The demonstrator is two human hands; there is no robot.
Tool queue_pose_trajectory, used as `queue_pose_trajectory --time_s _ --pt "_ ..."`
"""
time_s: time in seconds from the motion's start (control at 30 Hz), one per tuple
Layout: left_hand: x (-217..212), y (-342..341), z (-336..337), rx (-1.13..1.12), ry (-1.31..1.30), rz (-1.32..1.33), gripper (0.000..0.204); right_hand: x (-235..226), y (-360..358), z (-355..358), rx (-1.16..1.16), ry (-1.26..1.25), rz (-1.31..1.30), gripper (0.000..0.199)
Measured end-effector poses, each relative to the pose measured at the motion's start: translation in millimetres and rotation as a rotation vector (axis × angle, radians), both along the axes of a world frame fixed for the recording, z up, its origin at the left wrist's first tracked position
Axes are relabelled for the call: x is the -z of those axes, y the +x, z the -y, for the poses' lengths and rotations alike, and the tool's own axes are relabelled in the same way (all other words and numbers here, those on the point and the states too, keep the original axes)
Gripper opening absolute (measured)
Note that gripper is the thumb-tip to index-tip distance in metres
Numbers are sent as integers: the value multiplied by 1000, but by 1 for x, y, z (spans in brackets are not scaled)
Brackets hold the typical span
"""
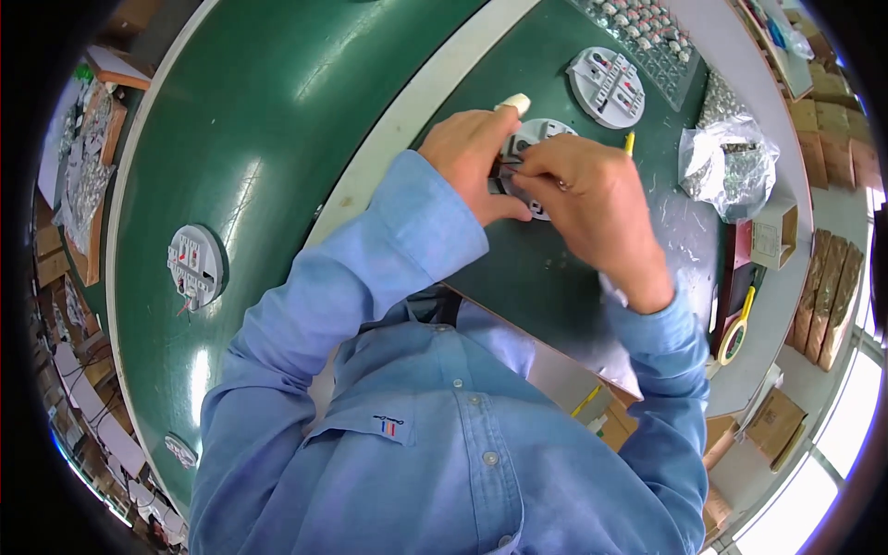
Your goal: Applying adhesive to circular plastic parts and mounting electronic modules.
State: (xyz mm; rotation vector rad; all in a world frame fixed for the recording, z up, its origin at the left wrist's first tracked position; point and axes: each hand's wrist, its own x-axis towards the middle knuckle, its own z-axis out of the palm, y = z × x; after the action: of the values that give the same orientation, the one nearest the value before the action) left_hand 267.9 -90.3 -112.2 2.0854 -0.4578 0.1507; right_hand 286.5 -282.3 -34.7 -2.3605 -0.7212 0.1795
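Round grey-white disc part point(541, 139) lies flat on the green tabletop point(518, 268), near the pale strip that runs along the tabletop's left edge. Both hands meet directly over it; only its upper arc shows past the knuckles.

Left hand point(472, 157): comes in from the left, palm down, fingers curled onto the disc's left side, forefinger extended and capped with a pale finger cot point(514, 102). Grip closed on the disc's edge.

Right hand point(592, 199): lies across the disc from the right, wrist bent, fingertips pinched together at a small dark piece at the disc's middle. Grip closed; what exactly it pinches cannot be made out.

Both forearms are in light blue sleeves and rise from the lower edge.

Nearby: a second round disc part point(606, 86) lies just beyond the hands, apart from them; a yellow-tipped tool point(630, 142) pokes out behind the right hand; a clear plastic bag of small metal parts point(726, 162) sits toward the tabletop's right edge. A third disc with wires point(194, 265) lies well apart on the green surface at left.

Hidden: most of the disc's face and the contact between the fingertips.
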Motion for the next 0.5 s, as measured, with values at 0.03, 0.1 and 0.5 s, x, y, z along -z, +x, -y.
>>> queue_pose_trajectory --time_s 0.03,0.1,0.5 --pt "2 2 3 12 1 -13 103 0 7 0 -53 -24 -65 13" --pt "6 5 7 29 -5 -28 102 12 2 4 -28 11 9 13" --pt "6 10 7 -40 -85 199 82 7 -15 15 200 46 241 16"
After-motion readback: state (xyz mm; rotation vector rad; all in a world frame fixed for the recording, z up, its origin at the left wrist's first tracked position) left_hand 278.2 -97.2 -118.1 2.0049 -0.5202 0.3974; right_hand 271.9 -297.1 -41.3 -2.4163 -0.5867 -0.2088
